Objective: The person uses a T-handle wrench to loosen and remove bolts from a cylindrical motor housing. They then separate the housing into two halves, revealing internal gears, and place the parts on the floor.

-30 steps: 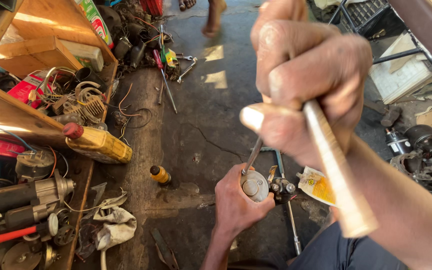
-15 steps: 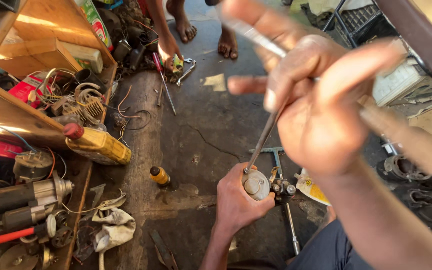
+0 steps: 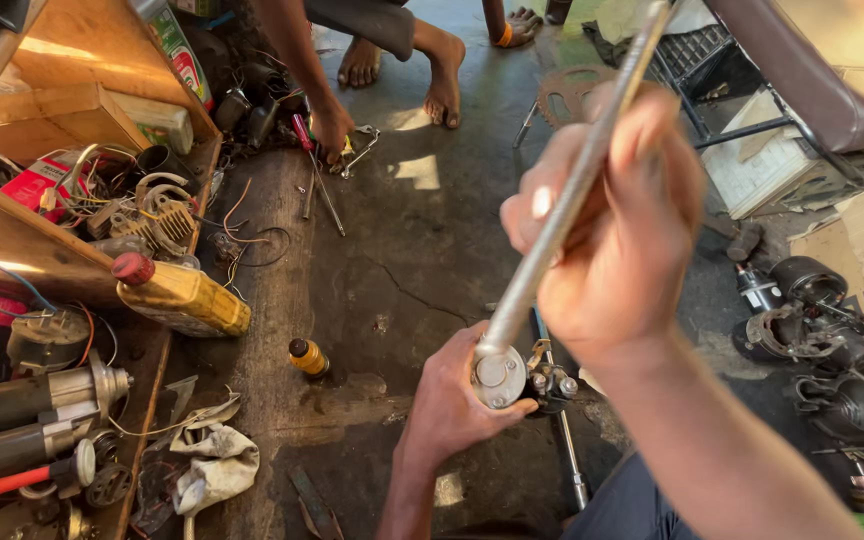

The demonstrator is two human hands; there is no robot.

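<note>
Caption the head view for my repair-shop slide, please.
Left hand steadies a small metal part while right hand holds a long metal rod on it.

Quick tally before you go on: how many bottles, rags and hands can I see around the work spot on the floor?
Bottles: 2, large yellow plastic bottle with red cap, small amber bottle with dark cap
Rags: 1, crumpled white cloth rag
Hands: 3, left hand, right hand, another person's hand
Total: 6

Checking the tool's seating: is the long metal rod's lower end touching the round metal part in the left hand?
Touching. The head view shows the rod, gripped by the right hand, ending directly on the round metal part held by the left hand, no gap.
</note>
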